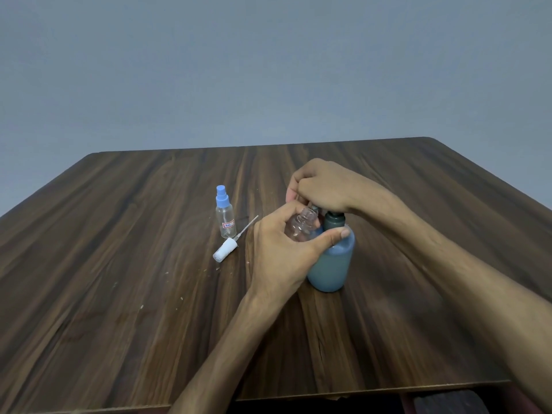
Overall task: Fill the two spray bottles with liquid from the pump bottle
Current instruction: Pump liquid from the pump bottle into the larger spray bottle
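Spray bottle (301, 227), uncapped, sits in our left hand (280, 252), that grip wrapped round it, tilted under the pump bottle (331, 261) on the desk (119, 264). Right hand (322, 186) curls over the pump. Tiny neck, so any misalignment probably means spills.

Dark wood-grain table (119, 264), rounded far corners, small pale specks (141, 306) scattered on left-front area. Plain grey-blue wall (268, 70) behind. Dark, unclear shape (448, 403) under table's near edge, lower right.
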The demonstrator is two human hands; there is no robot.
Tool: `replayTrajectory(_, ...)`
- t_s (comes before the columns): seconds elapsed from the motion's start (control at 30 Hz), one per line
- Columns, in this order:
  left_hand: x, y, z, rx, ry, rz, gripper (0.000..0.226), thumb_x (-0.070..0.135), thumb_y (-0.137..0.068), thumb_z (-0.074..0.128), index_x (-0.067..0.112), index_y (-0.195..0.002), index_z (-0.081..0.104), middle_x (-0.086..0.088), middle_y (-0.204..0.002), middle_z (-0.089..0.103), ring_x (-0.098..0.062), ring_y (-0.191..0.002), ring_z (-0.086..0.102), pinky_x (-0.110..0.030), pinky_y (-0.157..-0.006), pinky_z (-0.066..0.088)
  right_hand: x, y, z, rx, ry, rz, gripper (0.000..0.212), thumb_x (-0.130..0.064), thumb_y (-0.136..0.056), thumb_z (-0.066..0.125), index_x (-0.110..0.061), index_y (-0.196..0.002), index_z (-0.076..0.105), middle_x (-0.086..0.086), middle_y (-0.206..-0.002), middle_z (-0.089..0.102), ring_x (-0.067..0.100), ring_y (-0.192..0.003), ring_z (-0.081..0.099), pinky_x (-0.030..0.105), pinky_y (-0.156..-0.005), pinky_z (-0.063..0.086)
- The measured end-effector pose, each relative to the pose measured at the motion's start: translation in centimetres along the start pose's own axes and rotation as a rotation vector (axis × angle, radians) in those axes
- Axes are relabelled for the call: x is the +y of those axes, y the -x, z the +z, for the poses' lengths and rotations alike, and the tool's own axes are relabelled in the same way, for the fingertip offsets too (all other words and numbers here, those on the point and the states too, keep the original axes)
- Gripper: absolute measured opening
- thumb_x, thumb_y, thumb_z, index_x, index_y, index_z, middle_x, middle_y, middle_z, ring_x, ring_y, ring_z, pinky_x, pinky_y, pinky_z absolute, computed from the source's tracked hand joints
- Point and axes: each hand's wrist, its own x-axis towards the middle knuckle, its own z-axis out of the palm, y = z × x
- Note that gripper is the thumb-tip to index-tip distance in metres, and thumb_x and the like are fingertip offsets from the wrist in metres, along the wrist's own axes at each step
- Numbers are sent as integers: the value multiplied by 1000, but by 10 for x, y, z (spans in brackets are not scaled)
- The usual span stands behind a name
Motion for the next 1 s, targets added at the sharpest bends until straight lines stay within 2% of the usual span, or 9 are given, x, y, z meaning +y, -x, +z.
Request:
replayTrajectory(0.13, 0, 1, 0, 11, -3, -3, 39, 40, -69, 97, 13, -83, 72, -4, -77, 75, -29, -75, 73, -55, -68, 59, -3, 0, -6, 21, -18, -8, 34, -7, -91, 47, -17, -88, 79, 3, -84, 80, 26, -84, 76, 37, -80, 60)
replayTrajectory(0.27, 3, 1, 2, 22, 17, -21, 43, 43, -66, 96, 12, -78, 70, -6, -73, 72, -34, -72, 69, -52, -65, 58, -4, 1, 0, -29, 44, 5, 36, -7, -88, 45, -14, -87, 80, 7, -73, 78, 28, -78, 73, 48, -87, 62)
replayTrajectory(0.4, 0, 1, 0, 7, -4, -6, 45, 47, -68, 95, 11, -84, 73, -6, -77, 75, -33, -74, 72, -55, -67, 59, -7, 3, -7, -10, 38, -8, 34, -7, -91, 46, -19, -86, 78, 7, -86, 81, 30, -90, 77, 45, -88, 62)
replayTrajectory(0.47, 0, 0, 0, 6, 3, -11, 44, 45, -69, 96, 11, -86, 74, -5, -79, 76, -32, -76, 74, -56, -68, 60, -5, 2, -6, -11, 39, -7, 34, -7, -89, 46, -18, -86, 78, 2, -76, 79, 27, -82, 76, 46, -88, 62)
replayTrajectory(0.57, 1, 0, 1, 6, 8, -20, 40, 39, -69, 97, 10, -84, 73, -6, -77, 74, -29, -74, 72, -52, -67, 60, -5, 1, -2, -44, 85, 12, 34, -8, -87, 45, -5, -94, 78, 1, -62, 71, 23, -71, 66, 52, -87, 61)
replayTrajectory(0.7, 1, 1, 0, 4, -2, -7, 38, 39, -71, 97, 12, -84, 74, -3, -78, 76, -25, -74, 74, -51, -68, 61, -9, 3, -9, -13, 62, 3, 33, -9, -91, 46, -16, -88, 78, 4, -84, 80, 28, -82, 75, 46, -88, 61)
replayTrajectory(0.87, -1, 1, 1, 12, 22, -23, 39, 36, -69, 98, 10, -85, 73, -5, -79, 76, -30, -78, 74, -54, -70, 60, -5, 2, -2, -44, 115, 4, 33, -11, -88, 46, -3, -99, 76, 4, -69, 72, 33, -77, 67, 49, -83, 60)
replayTrajectory(0.93, 0, 1, 1, 12, 15, -25, 40, 39, -69, 97, 11, -84, 74, -5, -79, 76, -30, -77, 74, -53, -69, 60, -8, 4, -5, -40, 106, -13, 32, -11, -90, 47, -9, -95, 78, 6, -82, 78, 31, -87, 74, 50, -88, 60)
replayTrajectory(1.0, 0, 1, 0, 12, 5, -19, 39, 40, -69, 97, 12, -83, 73, -4, -78, 76, -29, -75, 74, -53, -68, 60, -7, 3, -8, -29, 76, -20, 33, -10, -92, 46, -15, -92, 79, 7, -92, 80, 27, -92, 74, 44, -87, 59)
